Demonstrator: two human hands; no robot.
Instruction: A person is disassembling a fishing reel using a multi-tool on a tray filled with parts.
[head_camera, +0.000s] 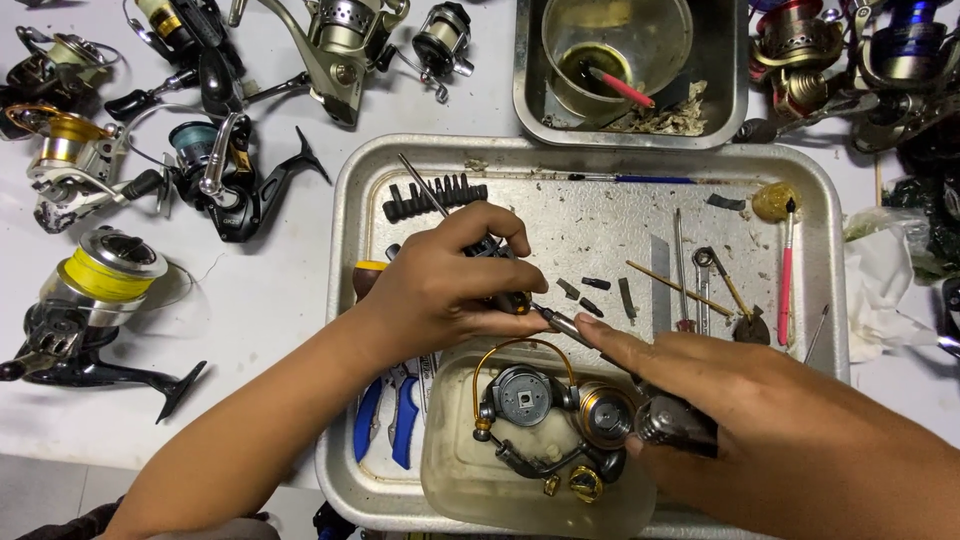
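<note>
White table (270, 300): reels (100, 290), metal trays (345, 230).

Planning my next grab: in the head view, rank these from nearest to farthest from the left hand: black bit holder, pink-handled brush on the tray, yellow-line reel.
1. Black bit holder, just above the left hand.
2. Yellow-line reel, off-tray, far left.
3. Pink-handled brush, tray's right side.

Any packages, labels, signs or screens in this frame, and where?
No signs or screens.
Crumpled clear plastic bag: right edge of the white table, beside the large metal tray; whitish, greenish contents.
Black spinning reel: left of the tray; small gold label patch on its body, too small to make out.
</note>
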